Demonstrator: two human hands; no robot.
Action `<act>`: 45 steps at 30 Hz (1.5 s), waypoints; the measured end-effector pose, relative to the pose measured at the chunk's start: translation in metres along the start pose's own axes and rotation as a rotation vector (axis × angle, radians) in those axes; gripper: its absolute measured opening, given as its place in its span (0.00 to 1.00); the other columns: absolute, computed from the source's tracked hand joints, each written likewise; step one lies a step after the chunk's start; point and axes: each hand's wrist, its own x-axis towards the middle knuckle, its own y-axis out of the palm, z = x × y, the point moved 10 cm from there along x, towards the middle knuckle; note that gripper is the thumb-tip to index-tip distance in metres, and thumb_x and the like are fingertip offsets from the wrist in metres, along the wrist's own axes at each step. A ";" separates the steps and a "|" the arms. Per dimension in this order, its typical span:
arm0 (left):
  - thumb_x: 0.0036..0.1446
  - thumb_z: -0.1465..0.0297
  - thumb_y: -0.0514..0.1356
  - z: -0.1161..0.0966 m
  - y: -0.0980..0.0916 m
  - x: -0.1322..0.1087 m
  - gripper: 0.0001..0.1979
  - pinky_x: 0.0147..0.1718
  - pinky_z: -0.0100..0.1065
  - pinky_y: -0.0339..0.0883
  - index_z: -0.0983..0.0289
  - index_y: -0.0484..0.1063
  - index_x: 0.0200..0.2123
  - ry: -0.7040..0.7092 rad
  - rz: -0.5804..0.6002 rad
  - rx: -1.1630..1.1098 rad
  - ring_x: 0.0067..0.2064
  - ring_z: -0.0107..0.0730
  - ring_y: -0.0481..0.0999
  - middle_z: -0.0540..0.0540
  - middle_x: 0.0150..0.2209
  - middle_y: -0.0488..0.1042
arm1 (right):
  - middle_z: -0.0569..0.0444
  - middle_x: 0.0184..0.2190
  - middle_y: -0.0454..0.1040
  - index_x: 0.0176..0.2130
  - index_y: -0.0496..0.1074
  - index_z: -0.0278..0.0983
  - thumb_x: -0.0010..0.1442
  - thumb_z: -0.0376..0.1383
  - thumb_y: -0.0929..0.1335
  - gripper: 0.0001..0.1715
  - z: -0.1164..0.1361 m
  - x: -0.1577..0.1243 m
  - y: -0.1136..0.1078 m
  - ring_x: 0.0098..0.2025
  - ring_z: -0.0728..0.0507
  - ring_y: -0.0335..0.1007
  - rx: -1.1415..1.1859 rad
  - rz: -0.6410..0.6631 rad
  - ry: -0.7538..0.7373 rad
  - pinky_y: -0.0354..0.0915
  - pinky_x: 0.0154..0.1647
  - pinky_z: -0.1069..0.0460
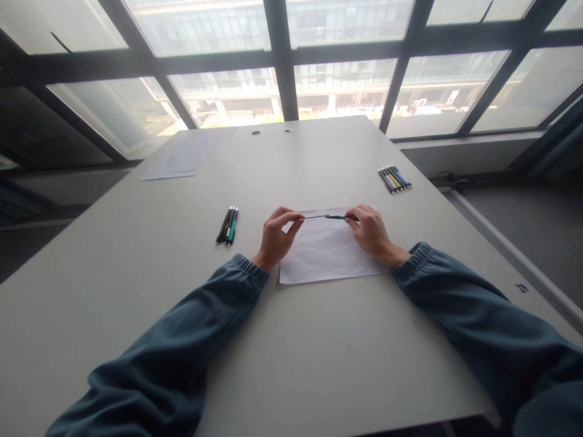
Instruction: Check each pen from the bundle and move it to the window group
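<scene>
Over the upper part of a white sheet of paper (pixel 332 255), both hands meet around pen parts. My left hand (pixel 279 235) pinches the end of a thin dark pen refill (pixel 314 216) between thumb and fingertips. My right hand (pixel 370 232) is closed on a green and black pen barrel (pixel 336 216), held level. The refill's other end meets the barrel's left end; whether it is inside the barrel I cannot tell. Several dark pens (pixel 226 226), one with a green part, lie side by side left of my left hand.
A row of several pens (pixel 395 179) with white, yellow and blue parts lies near the table's right edge. More paper sheets (pixel 175 158) lie at the far left of the white table (pixel 291 364). Two small round fittings (pixel 255 133) sit near the far edge, before the windows.
</scene>
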 end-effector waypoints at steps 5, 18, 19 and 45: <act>0.65 0.64 0.64 -0.005 0.009 -0.001 0.07 0.42 0.37 0.72 0.60 0.81 0.38 0.057 0.071 -0.027 0.39 0.34 0.76 0.55 0.36 0.76 | 0.48 0.39 0.78 0.38 0.77 0.40 0.65 0.33 0.69 0.05 0.002 -0.001 0.006 0.45 0.36 0.71 -0.009 0.047 -0.024 0.62 0.46 0.41; 0.64 0.65 0.65 -0.003 0.019 -0.004 0.06 0.42 0.38 0.71 0.60 0.81 0.37 0.080 0.159 -0.013 0.39 0.35 0.76 0.55 0.35 0.77 | 0.48 0.41 0.79 0.41 0.78 0.39 0.61 0.32 0.71 0.07 0.004 -0.003 0.014 0.47 0.35 0.70 -0.018 0.104 -0.045 0.60 0.50 0.39; 0.64 0.65 0.65 -0.002 0.019 -0.004 0.07 0.42 0.39 0.71 0.60 0.81 0.37 0.075 0.157 -0.012 0.39 0.35 0.76 0.55 0.35 0.77 | 0.48 0.41 0.79 0.43 0.78 0.40 0.61 0.32 0.71 0.09 0.005 -0.003 0.013 0.47 0.35 0.70 -0.019 0.099 -0.054 0.60 0.51 0.39; 0.61 0.65 0.68 -0.005 0.021 -0.005 0.06 0.41 0.37 0.73 0.60 0.82 0.38 0.113 0.187 -0.048 0.39 0.34 0.77 0.56 0.36 0.77 | 0.51 0.33 0.78 0.35 0.76 0.40 0.70 0.37 0.66 0.12 0.058 -0.009 -0.005 0.38 0.42 0.69 0.149 0.065 -0.424 0.61 0.47 0.45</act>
